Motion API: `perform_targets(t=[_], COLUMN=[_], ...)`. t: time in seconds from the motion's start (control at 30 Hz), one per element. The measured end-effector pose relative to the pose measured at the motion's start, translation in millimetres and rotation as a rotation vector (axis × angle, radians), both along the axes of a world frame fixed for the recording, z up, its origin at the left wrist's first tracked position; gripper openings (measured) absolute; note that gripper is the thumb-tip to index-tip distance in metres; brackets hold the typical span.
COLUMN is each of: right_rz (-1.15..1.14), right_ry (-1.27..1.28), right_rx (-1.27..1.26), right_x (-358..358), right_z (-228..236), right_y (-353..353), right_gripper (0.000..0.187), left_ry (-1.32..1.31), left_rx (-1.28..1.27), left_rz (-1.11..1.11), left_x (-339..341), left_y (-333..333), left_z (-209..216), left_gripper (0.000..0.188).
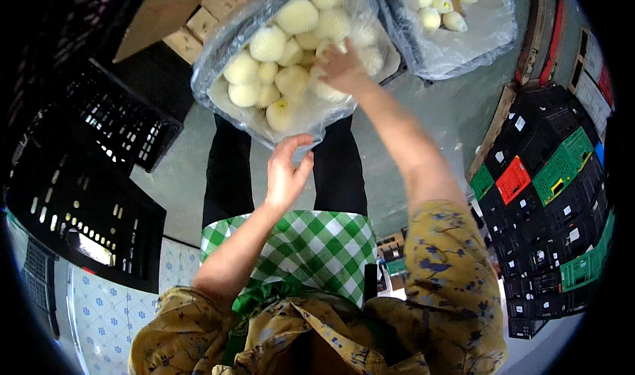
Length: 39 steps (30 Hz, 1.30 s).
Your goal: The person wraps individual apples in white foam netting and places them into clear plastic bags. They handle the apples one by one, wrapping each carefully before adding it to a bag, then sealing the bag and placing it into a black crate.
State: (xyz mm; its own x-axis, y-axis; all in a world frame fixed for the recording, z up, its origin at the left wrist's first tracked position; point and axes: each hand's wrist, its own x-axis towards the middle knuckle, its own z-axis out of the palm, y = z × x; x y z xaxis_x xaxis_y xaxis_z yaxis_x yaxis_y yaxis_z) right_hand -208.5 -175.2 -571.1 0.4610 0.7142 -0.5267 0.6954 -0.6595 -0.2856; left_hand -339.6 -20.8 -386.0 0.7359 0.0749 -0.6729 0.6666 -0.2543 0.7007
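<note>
Many pale net-wrapped fruits (297, 16) lie in plastic liner (210, 78); right hand (341, 69) spread over them, grip unclear; left hand (286, 175) open near liner

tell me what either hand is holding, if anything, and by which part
The left hand shows nothing in its grasp. The right hand is over the pale netted fruit; whether it grips one, and where, cannot be told.

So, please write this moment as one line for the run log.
left hand: open, beside plastic liner; right hand: over netted fruit, grip unclear; fruit: inside liner; second liner: upper right, fewer visible pieces
</note>
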Motion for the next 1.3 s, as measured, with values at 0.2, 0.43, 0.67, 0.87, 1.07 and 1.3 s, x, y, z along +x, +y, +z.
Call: perform_targets(t=[0.2,0.43,0.67,0.87,1.07,1.3], right_rz=[-0.044,-0.015,-0.539,-0.703,-1.039,-1.071], right_ry=[0.015,0.022,-0.159,0.133,-0.089,0.142], right_rx=[-0.374,-0.402,-0.537,0.113,-0.223,-0.425], right_x=[3.6,-2.8,37.2,-17.2,-44.5,-5.4], right_z=[1.9,26.6,45.6,-4.4,-68.6,-76.1], right_y=[-79.3,-92.5,-82.1,-44.5,-57.3,-63.5], right_gripper=[0.015,0.016,0.019,0.055,0.095,0.107], left_ry=[0.021,0.273,0.262,0.016,-0.074,-0.162], left_rx=[0.085,0.241,-0.038,0.124,0.352,0.401], left_rz=[-0.138,-0.759,-0.728,-0.757,-0.709,-0.565], left_x=[-15.7,-20.7,-32.9,-33.1,-46.9,-27.4], left_y=[-14.1,-31.9,-46.1,-52.7,-32.4,-12.9], left_z=[-96.1,-171.6,-148.8,-136.4,-163.7,-170.9], left_gripper=[0.046,0.079,0.076,0.059,0.023,0.016])
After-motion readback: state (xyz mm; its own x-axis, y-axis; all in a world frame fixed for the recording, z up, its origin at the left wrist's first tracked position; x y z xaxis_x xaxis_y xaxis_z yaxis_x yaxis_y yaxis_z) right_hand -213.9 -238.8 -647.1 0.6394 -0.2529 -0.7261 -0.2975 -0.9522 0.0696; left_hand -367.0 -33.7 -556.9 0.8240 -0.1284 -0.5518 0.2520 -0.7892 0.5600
